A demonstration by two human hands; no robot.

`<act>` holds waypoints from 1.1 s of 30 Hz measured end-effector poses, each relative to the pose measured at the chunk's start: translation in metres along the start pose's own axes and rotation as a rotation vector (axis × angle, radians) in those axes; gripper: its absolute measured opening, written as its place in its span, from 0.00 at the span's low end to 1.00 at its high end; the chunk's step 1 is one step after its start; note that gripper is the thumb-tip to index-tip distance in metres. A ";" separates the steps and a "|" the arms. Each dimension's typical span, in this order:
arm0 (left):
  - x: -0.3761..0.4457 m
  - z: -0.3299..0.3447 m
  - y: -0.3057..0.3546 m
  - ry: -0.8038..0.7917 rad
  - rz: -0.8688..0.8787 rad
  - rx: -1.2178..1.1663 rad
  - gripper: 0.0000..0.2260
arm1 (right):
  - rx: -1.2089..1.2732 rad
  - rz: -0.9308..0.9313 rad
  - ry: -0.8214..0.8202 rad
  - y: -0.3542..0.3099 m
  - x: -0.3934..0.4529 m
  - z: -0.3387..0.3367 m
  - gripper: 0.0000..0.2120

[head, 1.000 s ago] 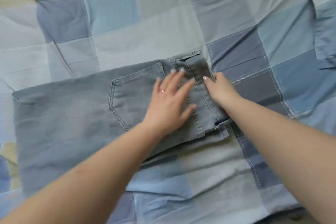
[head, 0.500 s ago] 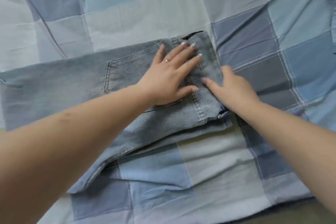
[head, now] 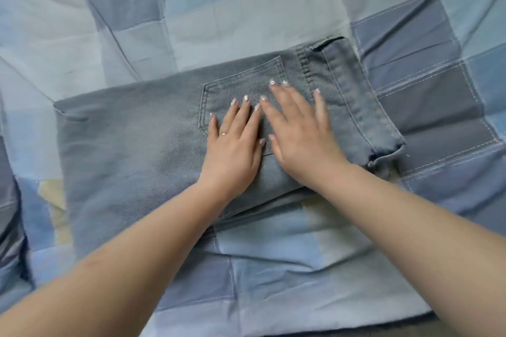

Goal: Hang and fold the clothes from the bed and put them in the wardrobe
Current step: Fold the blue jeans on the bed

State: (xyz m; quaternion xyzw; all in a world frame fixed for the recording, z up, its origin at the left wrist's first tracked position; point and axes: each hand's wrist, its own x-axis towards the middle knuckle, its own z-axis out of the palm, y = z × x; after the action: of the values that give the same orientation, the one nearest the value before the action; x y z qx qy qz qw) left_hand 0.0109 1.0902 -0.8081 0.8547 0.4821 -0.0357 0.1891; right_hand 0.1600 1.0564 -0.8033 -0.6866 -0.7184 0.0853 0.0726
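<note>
A rumpled blue-and-grey patchwork bedspread (head: 246, 8) fills the view, lit softly, perhaps daylight.

Home bedroom; patchwork bedspread (head: 246, 3) under folded jeans (head: 131, 150)

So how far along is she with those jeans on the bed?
Partly done: the jeans lie folded on the patchwork bedspread. In hand: left hand and right hand press flat on the back pocket. Left: putting them away; no wardrobe is in view.
</note>
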 end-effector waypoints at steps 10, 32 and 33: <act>-0.103 0.003 -0.139 -0.166 -0.304 0.257 0.36 | -0.308 0.118 -0.508 0.024 0.004 0.016 0.39; -0.179 -0.052 -0.253 0.048 -0.962 -1.337 0.10 | 0.865 0.516 -0.232 -0.198 0.050 0.059 0.32; -0.180 -0.055 -0.251 0.024 -0.952 -1.354 0.09 | 0.871 0.529 -0.232 -0.198 0.039 0.059 0.31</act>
State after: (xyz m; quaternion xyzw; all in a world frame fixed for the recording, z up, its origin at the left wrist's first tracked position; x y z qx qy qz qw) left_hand -0.3014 1.0804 -0.7857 0.2606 0.7118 0.1954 0.6224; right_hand -0.0479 1.0854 -0.8168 -0.7369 -0.4215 0.4673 0.2471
